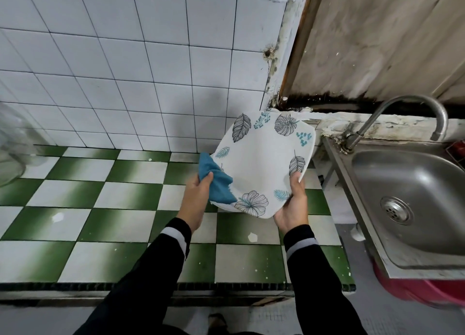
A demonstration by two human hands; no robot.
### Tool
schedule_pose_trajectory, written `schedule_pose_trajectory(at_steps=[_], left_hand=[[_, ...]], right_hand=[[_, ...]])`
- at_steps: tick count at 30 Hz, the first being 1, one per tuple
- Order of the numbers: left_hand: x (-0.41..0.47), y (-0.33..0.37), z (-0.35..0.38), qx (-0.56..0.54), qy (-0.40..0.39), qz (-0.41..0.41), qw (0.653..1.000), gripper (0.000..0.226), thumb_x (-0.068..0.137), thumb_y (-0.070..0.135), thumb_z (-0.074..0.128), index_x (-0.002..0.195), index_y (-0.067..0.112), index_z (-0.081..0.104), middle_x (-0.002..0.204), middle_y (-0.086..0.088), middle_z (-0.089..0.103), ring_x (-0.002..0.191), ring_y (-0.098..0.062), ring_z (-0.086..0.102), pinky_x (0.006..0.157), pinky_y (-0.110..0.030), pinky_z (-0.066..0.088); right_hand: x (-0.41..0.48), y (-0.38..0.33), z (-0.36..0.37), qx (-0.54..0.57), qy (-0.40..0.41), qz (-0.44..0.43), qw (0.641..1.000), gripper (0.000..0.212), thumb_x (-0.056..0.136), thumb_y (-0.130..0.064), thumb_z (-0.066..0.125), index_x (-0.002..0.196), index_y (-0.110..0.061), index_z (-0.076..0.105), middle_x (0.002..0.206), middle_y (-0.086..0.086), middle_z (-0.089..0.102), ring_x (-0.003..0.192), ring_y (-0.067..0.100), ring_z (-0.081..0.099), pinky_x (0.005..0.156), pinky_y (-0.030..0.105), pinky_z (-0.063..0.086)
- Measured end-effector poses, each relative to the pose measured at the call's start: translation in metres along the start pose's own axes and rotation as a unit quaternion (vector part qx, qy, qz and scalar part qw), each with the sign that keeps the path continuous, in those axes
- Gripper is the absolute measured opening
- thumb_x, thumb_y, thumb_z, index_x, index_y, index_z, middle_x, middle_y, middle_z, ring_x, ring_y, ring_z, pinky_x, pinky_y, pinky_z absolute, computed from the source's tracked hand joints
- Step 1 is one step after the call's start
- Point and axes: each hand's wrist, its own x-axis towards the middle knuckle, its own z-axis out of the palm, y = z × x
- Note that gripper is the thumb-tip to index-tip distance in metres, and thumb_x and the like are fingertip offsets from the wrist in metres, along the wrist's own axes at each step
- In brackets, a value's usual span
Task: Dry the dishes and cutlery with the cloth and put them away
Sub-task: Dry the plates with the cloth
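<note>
The leaf-patterned plate (261,163) tilts above the tiled desk (100,209), right grip (292,205) clamped on its edge, left grip (198,196) pinching the blue cloth (217,183) against it. A hard wipe might lever the plate loose.

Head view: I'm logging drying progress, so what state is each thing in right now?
Plate: held tilted above the counter, face toward the camera.
Cloth: bunched, pressed on the plate's left rim.
Left hand: grips the cloth.
Right hand: holds the plate's right corner, thumb on its face.
Tap: no water running.
Sink: strainer in its drain.
</note>
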Motion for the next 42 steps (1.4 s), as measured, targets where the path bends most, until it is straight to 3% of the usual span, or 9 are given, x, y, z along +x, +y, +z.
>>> schedule_pose_trajectory(at_steps=[4,8,14,18,25,31,34,38,42], left_hand=[[-0.012,-0.013,0.016,0.173,-0.072,0.055,0.981,0.024,0.102,0.024,0.050,0.126,0.025,0.055,0.121,-0.002,0.064,0.113,-0.019,0.061,0.099,-0.035,0.049],[-0.030,-0.027,0.028,0.392,-0.185,0.120,0.893,0.052,0.101,0.025,0.049,0.151,0.025,0.034,0.158,0.001,0.033,0.146,-0.018,0.026,0.119,-0.030,0.019],[-0.049,-0.024,0.045,0.451,-0.263,0.228,0.822,0.059,0.096,0.039,0.044,0.153,0.033,0.027,0.162,0.012,0.019,0.150,-0.009,0.010,0.122,-0.028,0.013],[-0.031,-0.018,0.034,0.494,-0.236,0.226,0.805,0.062,0.096,0.049,0.041,0.154,0.037,0.022,0.162,0.015,0.011,0.149,-0.007,0.006,0.120,-0.029,0.011],[0.018,-0.013,0.006,0.584,-0.149,0.112,0.791,0.062,0.103,0.047,0.033,0.157,0.029,0.007,0.165,0.001,0.002,0.152,-0.026,0.002,0.121,-0.043,0.006],[-0.035,-0.017,0.047,0.538,-0.218,0.222,0.783,0.065,0.096,0.049,0.036,0.156,0.031,0.019,0.164,0.005,0.011,0.151,-0.020,0.010,0.121,-0.030,0.007],[-0.040,-0.019,0.051,0.489,-0.256,0.266,0.790,0.067,0.089,0.053,0.036,0.152,0.035,0.027,0.162,0.011,0.018,0.150,-0.013,0.010,0.121,-0.026,0.005],[-0.007,-0.015,0.031,0.480,-0.237,0.253,0.806,0.067,0.087,0.057,0.039,0.151,0.041,0.026,0.161,0.018,0.013,0.150,-0.009,0.004,0.122,-0.029,0.002],[0.031,-0.011,0.006,0.524,-0.151,0.236,0.805,0.073,0.085,0.059,0.030,0.154,0.036,0.023,0.163,0.008,0.013,0.152,-0.019,0.006,0.124,-0.038,0.004]], right_hand=[[-0.006,0.004,0.001,-0.005,-0.017,0.014,1.000,0.047,0.101,-0.031,0.045,0.145,-0.014,0.043,0.137,0.014,0.059,0.121,0.033,0.059,0.097,0.051,0.051],[-0.006,0.007,-0.001,-0.021,-0.041,0.021,0.999,0.043,0.092,-0.036,0.051,0.132,-0.019,0.053,0.126,0.012,0.065,0.112,0.031,0.062,0.101,0.051,0.050],[-0.003,0.011,-0.003,-0.031,-0.025,0.056,0.998,0.068,0.077,-0.056,0.066,0.134,-0.021,0.054,0.127,0.020,0.054,0.120,0.041,0.056,0.107,0.063,0.041],[-0.004,0.008,-0.002,-0.012,-0.045,0.043,0.998,0.075,0.081,-0.053,0.066,0.143,-0.015,0.048,0.142,0.021,0.053,0.128,0.037,0.055,0.110,0.055,0.041],[-0.013,-0.006,-0.009,0.003,-0.121,0.025,0.992,0.048,0.090,-0.045,0.049,0.132,-0.023,0.057,0.139,0.012,0.059,0.130,0.031,0.054,0.111,0.055,0.038],[-0.008,0.003,-0.004,0.007,-0.104,0.073,0.992,0.108,0.063,-0.059,0.085,0.149,-0.011,0.042,0.144,0.026,0.050,0.131,0.038,0.053,0.107,0.057,0.042],[-0.011,0.004,-0.003,0.031,-0.097,0.119,0.988,0.075,0.078,-0.062,0.064,0.123,-0.003,0.067,0.124,0.030,0.063,0.112,0.036,0.066,0.095,0.052,0.053],[-0.011,0.005,-0.001,0.050,-0.107,0.094,0.988,0.084,0.083,-0.057,0.065,0.150,-0.012,0.041,0.144,0.021,0.052,0.131,0.034,0.053,0.106,0.051,0.045],[-0.012,0.006,-0.007,0.026,-0.096,0.073,0.992,0.071,0.091,-0.055,0.049,0.150,-0.015,0.042,0.146,0.014,0.052,0.134,0.029,0.051,0.107,0.050,0.044]])
